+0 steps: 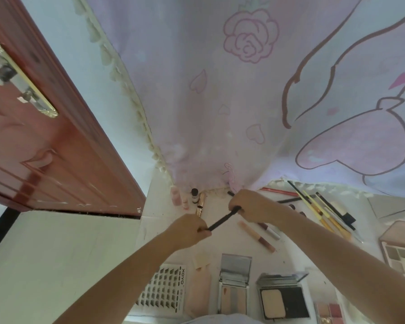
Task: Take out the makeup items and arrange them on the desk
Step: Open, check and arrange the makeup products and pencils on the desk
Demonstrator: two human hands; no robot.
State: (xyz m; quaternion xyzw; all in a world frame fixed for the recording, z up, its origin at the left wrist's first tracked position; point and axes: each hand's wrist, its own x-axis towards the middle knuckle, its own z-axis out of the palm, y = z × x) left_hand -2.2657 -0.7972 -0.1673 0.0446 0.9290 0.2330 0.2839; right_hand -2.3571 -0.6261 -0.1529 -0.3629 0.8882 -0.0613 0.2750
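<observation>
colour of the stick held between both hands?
Black. The stick is gripped by the left hand and right hand, clearest in the head view.

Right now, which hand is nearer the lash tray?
Left. The left hand is just above the lash tray; the right hand is farther up and to the right.

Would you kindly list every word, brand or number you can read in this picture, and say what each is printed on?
"XOYO": printed sideways along the right edge of the lash tray.
Smaller print below it on the same edge: too small to read.
Label on the small dark-capped bottle at the back of the desk: blurred, unreadable.
The open palettes and compacts, the brushes and the black pencil held in both hands show no legible text.
</observation>
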